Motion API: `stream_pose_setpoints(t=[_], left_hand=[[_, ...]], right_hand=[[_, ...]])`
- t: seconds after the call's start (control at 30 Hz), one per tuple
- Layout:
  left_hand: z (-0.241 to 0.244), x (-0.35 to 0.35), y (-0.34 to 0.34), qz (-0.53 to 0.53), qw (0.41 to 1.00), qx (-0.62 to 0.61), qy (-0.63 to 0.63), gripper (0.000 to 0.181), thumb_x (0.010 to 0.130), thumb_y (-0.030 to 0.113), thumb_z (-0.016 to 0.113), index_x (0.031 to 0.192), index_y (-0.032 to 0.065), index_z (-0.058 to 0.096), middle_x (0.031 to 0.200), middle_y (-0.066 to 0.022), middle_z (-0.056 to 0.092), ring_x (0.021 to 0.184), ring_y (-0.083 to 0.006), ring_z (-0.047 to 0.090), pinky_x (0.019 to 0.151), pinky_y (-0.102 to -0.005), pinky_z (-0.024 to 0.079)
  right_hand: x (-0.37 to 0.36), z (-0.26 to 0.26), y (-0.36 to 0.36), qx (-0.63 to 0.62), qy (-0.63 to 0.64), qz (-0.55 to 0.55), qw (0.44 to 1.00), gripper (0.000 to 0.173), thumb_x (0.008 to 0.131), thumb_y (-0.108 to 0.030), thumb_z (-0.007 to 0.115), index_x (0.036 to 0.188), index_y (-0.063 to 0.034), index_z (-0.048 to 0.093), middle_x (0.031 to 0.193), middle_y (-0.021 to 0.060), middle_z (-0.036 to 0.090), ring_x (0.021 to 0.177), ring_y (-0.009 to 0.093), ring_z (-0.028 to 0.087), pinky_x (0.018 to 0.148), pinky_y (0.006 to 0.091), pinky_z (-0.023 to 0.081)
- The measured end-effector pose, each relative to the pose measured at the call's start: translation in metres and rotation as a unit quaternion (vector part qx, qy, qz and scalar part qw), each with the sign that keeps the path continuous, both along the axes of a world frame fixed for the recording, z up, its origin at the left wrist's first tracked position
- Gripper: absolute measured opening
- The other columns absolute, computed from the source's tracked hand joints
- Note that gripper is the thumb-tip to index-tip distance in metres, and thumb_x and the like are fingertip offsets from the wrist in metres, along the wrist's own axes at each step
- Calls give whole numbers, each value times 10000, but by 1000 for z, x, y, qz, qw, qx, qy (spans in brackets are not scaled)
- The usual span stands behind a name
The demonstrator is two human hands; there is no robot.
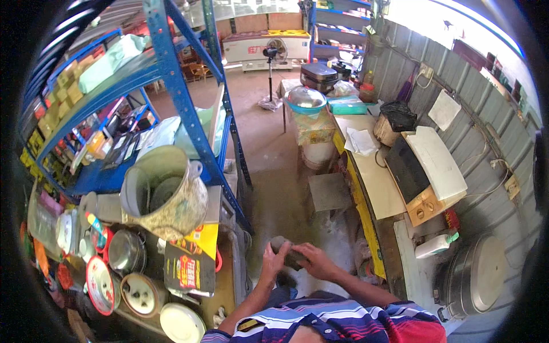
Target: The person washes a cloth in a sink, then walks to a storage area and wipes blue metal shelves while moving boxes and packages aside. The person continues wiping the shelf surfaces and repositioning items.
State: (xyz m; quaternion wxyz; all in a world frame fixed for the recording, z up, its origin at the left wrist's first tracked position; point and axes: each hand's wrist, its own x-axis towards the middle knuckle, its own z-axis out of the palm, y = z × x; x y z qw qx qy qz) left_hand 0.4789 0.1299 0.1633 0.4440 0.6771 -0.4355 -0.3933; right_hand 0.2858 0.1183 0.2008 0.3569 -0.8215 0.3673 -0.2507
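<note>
A dark grey object (295,260) with a rounded upper end is held in front of my body at about waist height. It is too small and partly covered to tell what it is. My left hand (272,262) wraps around its left side, with the thumb lying across it. From the right, my right hand (316,260) has its fingers on the same object. Both palms and much of the object's surface are hidden. Below my hands is the floor of a narrow aisle (274,197).
On the left stand a blue metal shelf rack (171,85), a large pot (171,201), a lidded steel pot (125,251) and enamel basins (102,283). To the right, a long table (364,171) carries a gas stove (418,176) and a rice cooker (476,274). A stool (329,192) stands ahead.
</note>
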Motion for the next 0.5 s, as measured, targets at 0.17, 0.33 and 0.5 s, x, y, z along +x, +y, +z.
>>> stream_pose_setpoints(t=[0.17, 0.33, 0.5], left_hand=[[3, 23, -116, -96, 993, -53, 42, 474, 885, 336, 747, 1185, -15, 640, 1098, -158, 701, 1009, -256, 667, 892, -370, 519], [30, 22, -203, -163, 969, -30, 183, 445, 887, 171, 747, 1273, -5, 616, 1139, -81, 696, 1047, -164, 640, 928, -320, 504], [-21, 42, -311, -90, 958, -18, 270, 421, 932, 74, 684, 1331, 6, 569, 1181, -67, 682, 1071, -159, 636, 983, -314, 489]], right_hand=[[-3, -4, -90, 237, -185, -165, 939, 354, 1017, -206, 580, 1313, -12, 563, 1176, 31, 653, 1069, 142, 599, 952, 302, 483], [2, -62, -170, 467, -364, -199, 781, 337, 1044, -246, 531, 1288, -19, 582, 1141, 50, 665, 1047, 123, 615, 930, 298, 497], [4, -85, -277, 555, -333, -201, 735, 306, 1021, -238, 575, 1259, -46, 591, 1078, 27, 662, 979, 145, 640, 858, 306, 534]])
